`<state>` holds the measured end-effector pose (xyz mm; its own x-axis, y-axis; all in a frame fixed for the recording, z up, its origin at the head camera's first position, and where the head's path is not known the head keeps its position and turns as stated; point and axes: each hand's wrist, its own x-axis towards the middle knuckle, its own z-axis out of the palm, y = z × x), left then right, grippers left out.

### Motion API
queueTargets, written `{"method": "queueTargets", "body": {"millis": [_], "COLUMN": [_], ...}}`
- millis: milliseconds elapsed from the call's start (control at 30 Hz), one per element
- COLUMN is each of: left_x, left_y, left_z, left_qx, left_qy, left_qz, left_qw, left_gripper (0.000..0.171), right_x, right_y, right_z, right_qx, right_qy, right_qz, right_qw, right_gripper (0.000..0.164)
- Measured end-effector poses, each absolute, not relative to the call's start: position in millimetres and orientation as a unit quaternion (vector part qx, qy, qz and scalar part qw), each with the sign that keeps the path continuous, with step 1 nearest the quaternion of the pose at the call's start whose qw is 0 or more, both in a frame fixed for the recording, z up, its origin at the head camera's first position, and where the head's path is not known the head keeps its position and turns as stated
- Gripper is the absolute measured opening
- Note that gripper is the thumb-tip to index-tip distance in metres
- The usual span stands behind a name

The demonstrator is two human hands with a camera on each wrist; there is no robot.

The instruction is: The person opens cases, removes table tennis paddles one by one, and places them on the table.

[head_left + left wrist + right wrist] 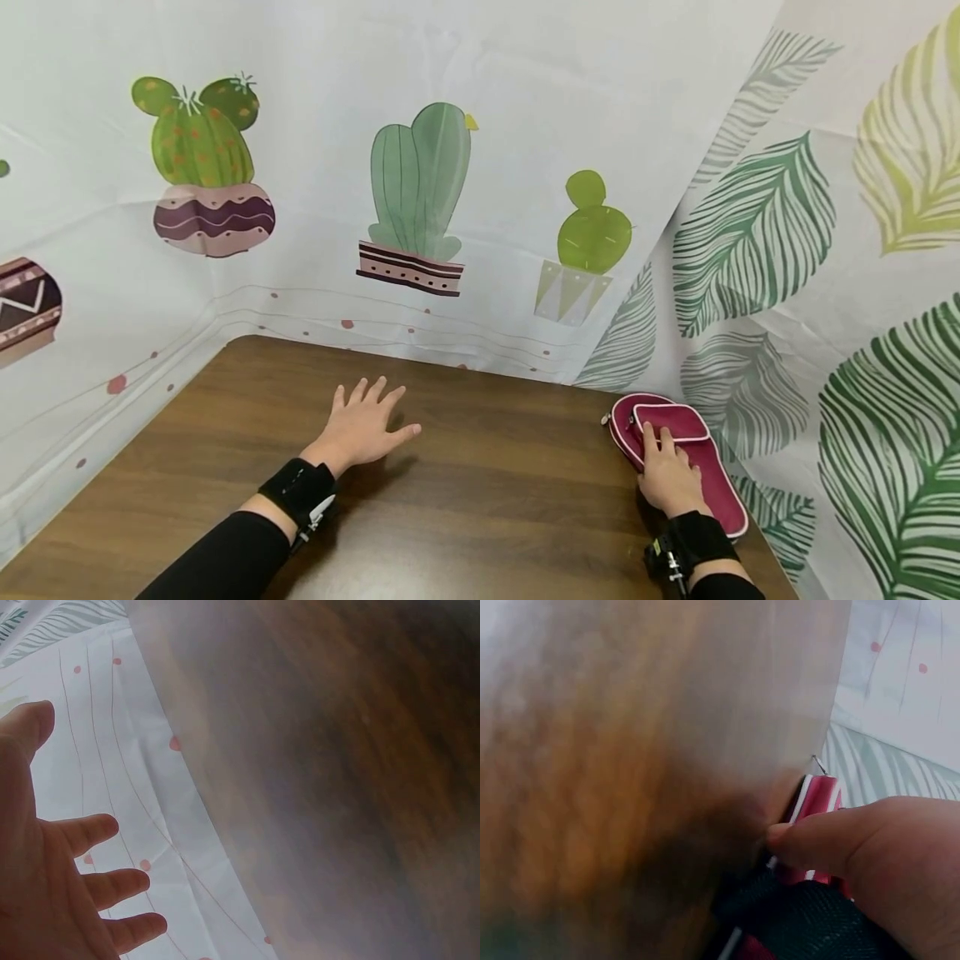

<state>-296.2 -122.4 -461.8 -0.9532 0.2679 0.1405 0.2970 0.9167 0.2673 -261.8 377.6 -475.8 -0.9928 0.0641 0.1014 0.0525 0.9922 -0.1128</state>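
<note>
A dark pink table tennis bat case (720,483) with white piping lies at the right edge of the wooden table. My right hand (671,479) rests over it, two fingers extended across its small front pocket (675,422) and the others slightly bent. In the right wrist view, the straight thumb (817,836) touches the side of the case (821,795); the other fingers are out of sight there. My left hand (363,429) is spread above the table's left half and holds nothing. The left wrist view shows its separated fingers (116,889).
The brown wooden table (465,483) meets a white cloth backdrop (510,83) printed with cacti along the back. At the right, a leaf-print cloth (795,375) hangs close beside the case. Black bands with small devices (300,492) sit on both wrists.
</note>
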Motion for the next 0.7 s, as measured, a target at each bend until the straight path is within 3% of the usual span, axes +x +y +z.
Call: {"method": "queueTargets", "body": {"millis": [700], "left_x": [-292.7], "left_y": [-120.2], "left_z": [-459.5], "left_qx": [-0.155], "left_qy": [-0.978], "left_qz": [-0.136], "left_qw": [0.035], "left_gripper": [0.078], "right_x": [-267.4], "right_y": [345.0], "right_z": [-471.4], "right_qx": [0.004], "right_qy": [-0.999], "right_qz": [0.016], "right_qw": [0.051], "right_gripper": [0.073]}}
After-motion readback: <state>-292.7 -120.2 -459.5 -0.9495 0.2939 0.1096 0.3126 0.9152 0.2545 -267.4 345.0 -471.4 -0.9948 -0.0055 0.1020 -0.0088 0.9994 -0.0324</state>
